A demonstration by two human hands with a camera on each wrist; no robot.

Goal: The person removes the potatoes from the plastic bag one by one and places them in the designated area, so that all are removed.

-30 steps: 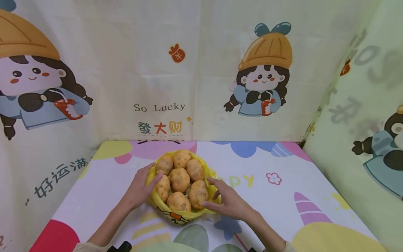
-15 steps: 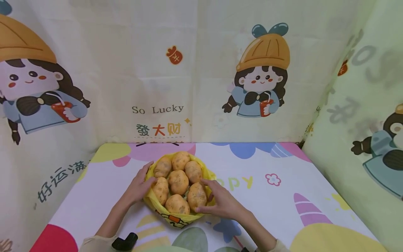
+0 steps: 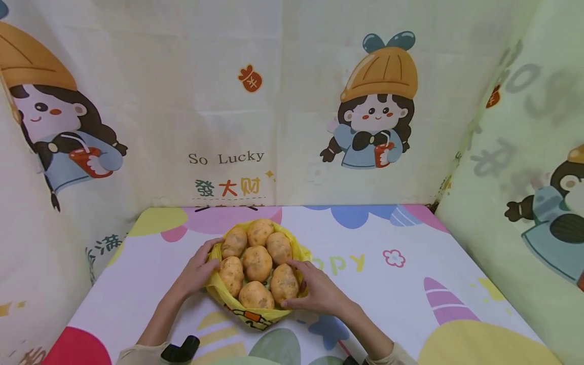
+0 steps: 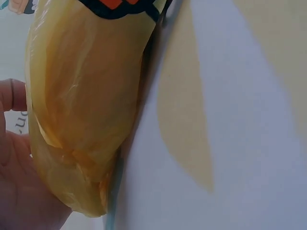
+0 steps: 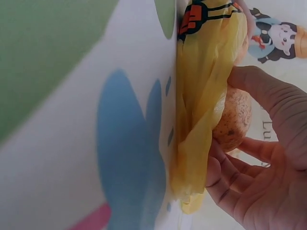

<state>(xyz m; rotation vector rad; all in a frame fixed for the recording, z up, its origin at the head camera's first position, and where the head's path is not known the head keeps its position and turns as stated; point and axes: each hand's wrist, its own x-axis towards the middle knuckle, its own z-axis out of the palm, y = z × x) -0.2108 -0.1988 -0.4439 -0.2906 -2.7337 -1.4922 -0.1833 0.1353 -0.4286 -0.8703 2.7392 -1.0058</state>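
"What is nearest?"
"A pale sleeve (image 3: 141,354) on the left arm, with a black object (image 3: 182,350) against it (I can't make out what it is). For the rest, lay a clock on the bag, twelve pointing away from the person."
"And the hands?"
"The left hand (image 3: 199,271) is at nine o'clock, thumb spread from the fingers against the bag's side; I cannot tell whether it pinches the plastic. The right hand (image 3: 323,293), between three and four, curves thumb and fingers round the bag's edge and the potato there."
"Where is the bag itself?"
"The yellow bag (image 3: 222,294) sits on the table (image 3: 374,304) between both hands, its orange-and-black print (image 3: 253,318) at six. It is open at the top, with seven potatoes (image 3: 257,263) showing: one central, the others at six, eight, four, ten, two and twelve."
"Farther off?"
"A pink flower print (image 3: 394,258) at three; then the wall cloth (image 3: 301,116), 'So Lucky' (image 3: 226,157) just short of twelve, a hatted cartoon figure (image 3: 376,109) at one."
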